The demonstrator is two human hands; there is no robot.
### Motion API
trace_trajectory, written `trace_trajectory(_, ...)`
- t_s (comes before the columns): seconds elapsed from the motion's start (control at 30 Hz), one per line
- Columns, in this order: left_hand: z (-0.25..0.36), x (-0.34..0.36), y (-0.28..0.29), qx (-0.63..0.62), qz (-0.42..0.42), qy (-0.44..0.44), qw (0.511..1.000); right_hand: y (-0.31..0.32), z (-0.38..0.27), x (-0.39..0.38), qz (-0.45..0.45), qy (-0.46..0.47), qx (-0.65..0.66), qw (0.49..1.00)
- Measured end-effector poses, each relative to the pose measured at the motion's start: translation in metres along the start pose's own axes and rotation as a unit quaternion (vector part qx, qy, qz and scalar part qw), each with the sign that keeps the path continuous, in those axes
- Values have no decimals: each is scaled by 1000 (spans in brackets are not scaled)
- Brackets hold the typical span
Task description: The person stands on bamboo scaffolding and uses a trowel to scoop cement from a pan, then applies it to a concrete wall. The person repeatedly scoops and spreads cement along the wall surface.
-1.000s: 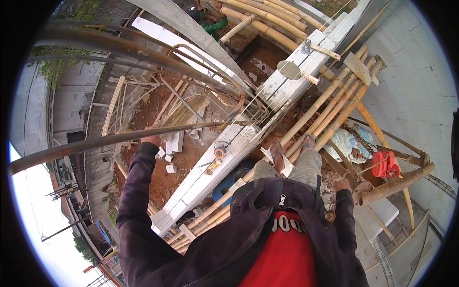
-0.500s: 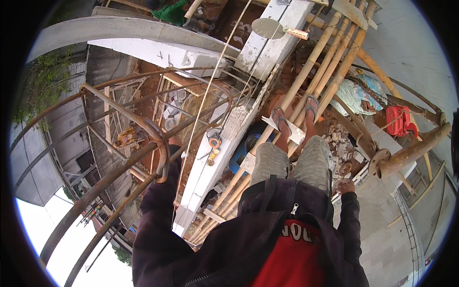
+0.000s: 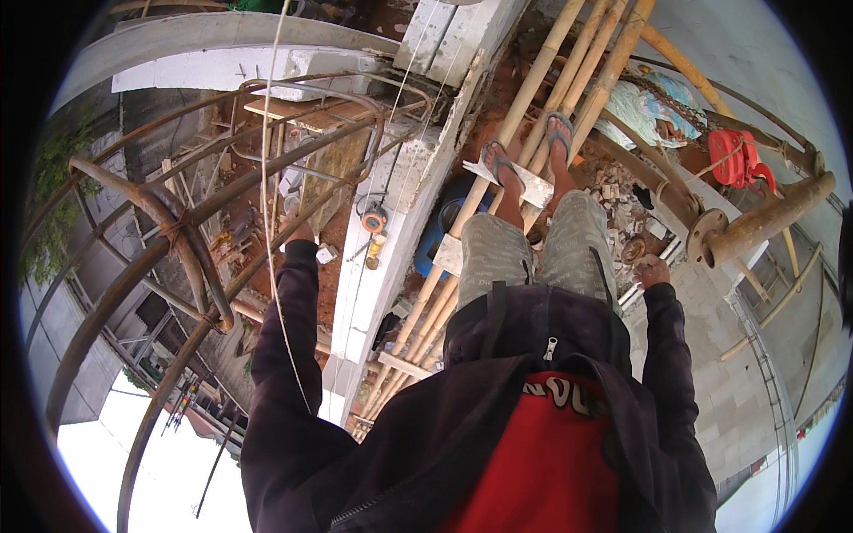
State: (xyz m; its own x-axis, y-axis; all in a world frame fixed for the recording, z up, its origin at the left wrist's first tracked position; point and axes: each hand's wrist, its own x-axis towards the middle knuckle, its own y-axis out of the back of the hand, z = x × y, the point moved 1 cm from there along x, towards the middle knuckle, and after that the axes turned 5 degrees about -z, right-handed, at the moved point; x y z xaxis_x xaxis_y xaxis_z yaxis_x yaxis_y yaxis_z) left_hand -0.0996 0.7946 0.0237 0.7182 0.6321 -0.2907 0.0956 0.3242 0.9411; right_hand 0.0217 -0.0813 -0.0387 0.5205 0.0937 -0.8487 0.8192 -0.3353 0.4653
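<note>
My left hand (image 3: pixel 295 227) is closed round a rusty bent-steel bar cage (image 3: pixel 177 238) that spreads across the left. A white rope (image 3: pixel 265 151) runs down past that arm. My right hand (image 3: pixel 652 271) hangs with curled fingers near a rusty flanged pipe (image 3: pixel 757 233); whether it holds anything I cannot make out. My sandalled feet (image 3: pixel 505 169) rest on a small board (image 3: pixel 535 188) across bamboo poles (image 3: pixel 604 67). Beside them, an orange round tool (image 3: pixel 373 222) and a small yellow item (image 3: pixel 376 244) lie on a long white beam (image 3: pixel 355 293).
A red metal object (image 3: pixel 730 160) hangs by the pipe, near a chain (image 3: pixel 675 105). Blue drums (image 3: pixel 444 235), pale sacking (image 3: pixel 644 107) and rubble (image 3: pixel 633 218) are below. Part of a co-worker's green sleeve (image 3: pixel 258 5) shows at the top edge.
The steel cage has swung round in my left hand and spreads over more of the left side. My view has shifted, moving the co-worker mostly out at the top.
</note>
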Motion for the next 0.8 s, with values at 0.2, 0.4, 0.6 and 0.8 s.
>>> trace_trajectory(0.2,3,4,-21,66,32,-91,993,-28,8,6,-32,-72,-40,996)
trace_trajectory(0.4,10,13,-45,22,30,-106,994,-30,-16,3,-65,-9,100,993)
trace_trajectory(0.6,5,10,-74,-46,24,-55,997,-46,38,22,0,-93,102,990)
trace_trajectory(0.8,-14,20,-93,136,-124,-17,983,-26,-29,18,-40,-58,151,986)
